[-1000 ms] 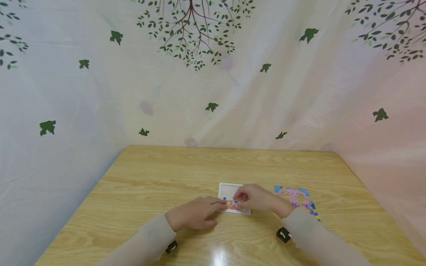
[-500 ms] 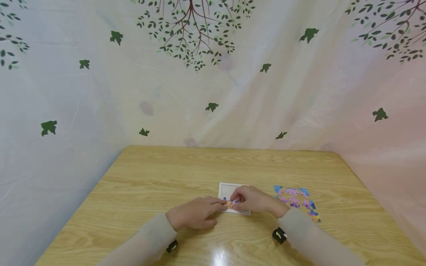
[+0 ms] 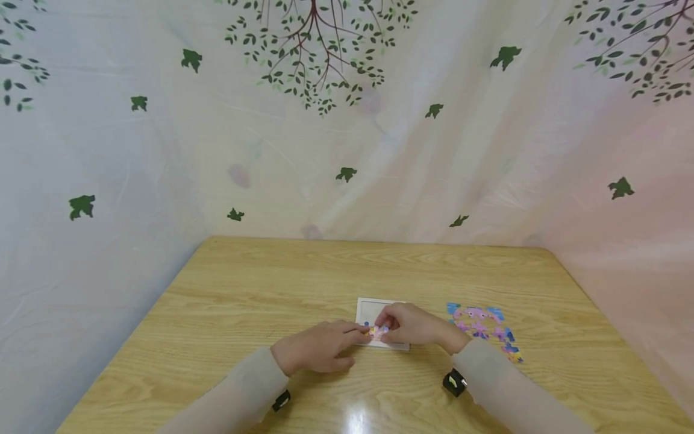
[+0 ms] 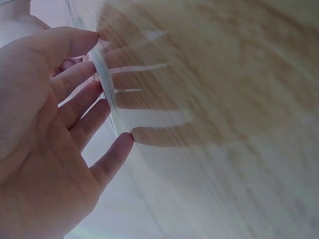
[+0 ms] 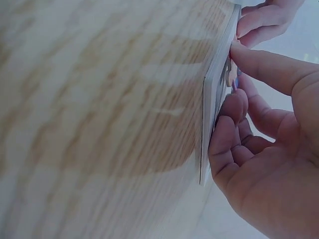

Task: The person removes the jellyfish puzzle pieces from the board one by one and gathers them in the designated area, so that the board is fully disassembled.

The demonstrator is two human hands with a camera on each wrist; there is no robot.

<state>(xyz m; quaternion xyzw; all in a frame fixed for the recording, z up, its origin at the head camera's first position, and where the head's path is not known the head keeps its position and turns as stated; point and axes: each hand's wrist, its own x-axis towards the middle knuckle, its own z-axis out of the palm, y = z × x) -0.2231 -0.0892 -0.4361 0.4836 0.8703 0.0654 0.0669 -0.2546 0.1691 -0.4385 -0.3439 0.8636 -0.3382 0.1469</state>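
Note:
A white puzzle tray [image 3: 400, 346] lies on the table in front of me, with colourful jigsaw pieces [image 3: 377, 333] along its near side. My left hand [image 3: 317, 348] rests at the tray's left edge, fingers extended, the fingertips on the pieces and the rim. From the right, my right hand [image 3: 410, 325] reaches over the tray and pinches a puzzle piece [image 5: 230, 77] between thumb and fingers, low over the tray. Its other fingers are curled, and the hand covers the tray's right part. The left wrist view shows the left fingers [image 4: 82, 107] along the tray edge.
To the right of the tray, several loose jigsaw pieces [image 3: 477, 313] in pink, blue and yellow lie on the wooden table [image 3: 260, 277], partly beside my right forearm. A printed curtain [image 3: 347, 132] hangs behind the table and at its sides.
My right hand has shifted slightly left over the tray, uncovering more loose pieces at the right. The pieces between my hands now look paler and pinker. The left hand has stayed put.

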